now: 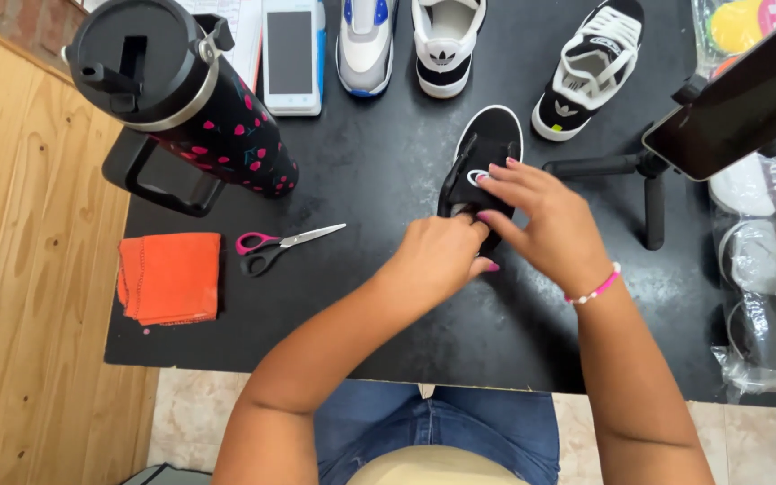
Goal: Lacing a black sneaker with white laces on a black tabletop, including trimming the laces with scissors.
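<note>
The matte black tabletop [379, 171] carries everything, and largest on it, at ten o'clock, lies a black insulated tumbler [181, 99] dotted with pink cherries, tipped on its side with lid and handle toward the camera. At three o'clock a dark phone [747, 99] sits on a small black tripod [648, 180]. Along twelve o'clock stand a grey-and-blue sneaker [365, 45], a white-and-black sneaker [446, 45] and a black-and-white laced sneaker [586, 72]. At nine o'clock lies a folded orange cloth [171, 277], with pink-handled scissors [285, 244] just beside it.

At the centre lies the small black slip-on shoe with white sole edging [491, 144], toe pointing to twelve o'clock. The left hand [442, 256] is closed on its heel end, fingers curled tight; the right hand [545, 220] lies over its upper with fingers spread, fingertips pressing near the white oval mark (what passes between the fingers is hidden).

To handle it well, I judge the heel grip should stay firm so the shoe cannot swivel, while the right fingertips work lightly.
</note>
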